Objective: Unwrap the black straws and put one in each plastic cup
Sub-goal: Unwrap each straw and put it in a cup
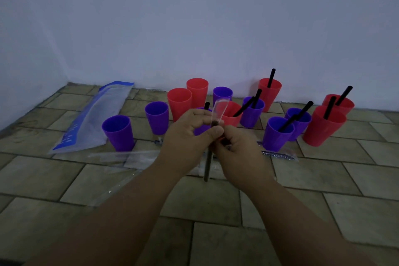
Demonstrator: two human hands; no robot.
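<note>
A blue-and-clear plastic bag (92, 119) lies flat on the tiled floor (280, 211) at the left, against the pale wall (194, 28), with empty wrappers (125, 157) in front of it. In the middle, the left hand (190, 134) pinches the clear wrapper (220, 108) at the top of a black straw (207, 168). The right hand (239, 151) has its grip closed round the straw just below, and the straw's lower end hangs under both hands. Behind stand purple and red plastic cups (118, 134); those to the right hold straws (271, 77).
</note>
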